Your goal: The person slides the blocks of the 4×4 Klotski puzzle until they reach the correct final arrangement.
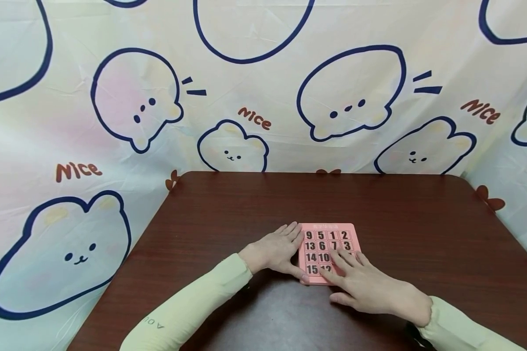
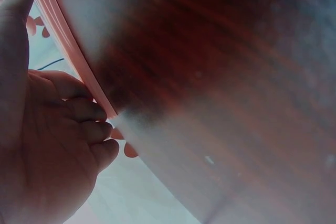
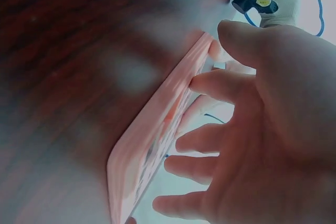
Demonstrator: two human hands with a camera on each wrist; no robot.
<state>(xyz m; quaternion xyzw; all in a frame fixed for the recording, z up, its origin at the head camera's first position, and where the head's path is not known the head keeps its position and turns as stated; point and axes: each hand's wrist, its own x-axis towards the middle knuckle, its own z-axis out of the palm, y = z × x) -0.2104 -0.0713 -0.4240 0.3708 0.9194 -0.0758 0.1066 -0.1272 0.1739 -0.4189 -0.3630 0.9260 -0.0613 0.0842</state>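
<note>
A pink sliding number puzzle (image 1: 327,227) lies flat on the table in the head view, rows of dark numbers on its tiles. Along its left side rests my left hand (image 1: 275,249), fingers extended near the far corner and thumb at the near corner. The left wrist view shows that hand (image 2: 58,140) against the puzzle's pink edge (image 2: 68,45). My right hand (image 1: 364,286) reaches over the lower right tiles with fingers spread, one fingertip on the bottom row, and covers several numbers. In the right wrist view its fingers (image 3: 197,169) look fairly straight beside the tiles.
The dark brown wooden table (image 1: 228,204) extends around the puzzle on all sides. Behind it hangs a pale cloth (image 1: 285,97) printed with cartoon bears. A small black device (image 3: 254,4) sits at the opposite sleeve in the right wrist view.
</note>
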